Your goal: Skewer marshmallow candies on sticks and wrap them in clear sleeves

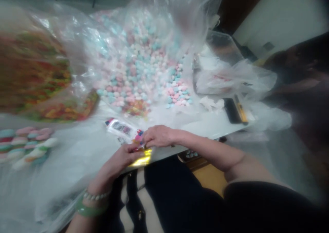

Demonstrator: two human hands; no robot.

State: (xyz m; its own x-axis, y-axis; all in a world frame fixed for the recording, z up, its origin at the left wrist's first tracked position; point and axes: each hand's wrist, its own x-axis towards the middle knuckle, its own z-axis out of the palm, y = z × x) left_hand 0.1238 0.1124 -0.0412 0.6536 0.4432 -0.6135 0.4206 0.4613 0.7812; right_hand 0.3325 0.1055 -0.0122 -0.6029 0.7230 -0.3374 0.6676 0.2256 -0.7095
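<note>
White, glossy film makes up a slim printed packet [121, 129] that lies slantwise close to the near edge of the surface [203, 123], its far end pointing away and to the left, its near end between my two hands. My left hand [126, 154] comes in from the left, thumb and forefinger pinching near that end, just above a shiny gold piece [144, 158] at the very edge; whether the gold belongs to the packet, I cannot tell. My right hand [159, 136] reaches from the right, fingers bent and drawn together, pinching the packet's near corner; blur hides exactly where the fingertips meet.

To handle this well, I judge that the left pinch should steady the film while the right fingers work in small, even movements, since thin, slick film would probably slip or tear under a hard tug. Drawing everything slightly inward from the edge would lower the chance of a drop.

Beyond the packet sit a small heap of loose orange and yellow gummies [136, 108] and, farther right, pink, blue and white sweets [178, 93], best left undisturbed by my wrists.
</note>
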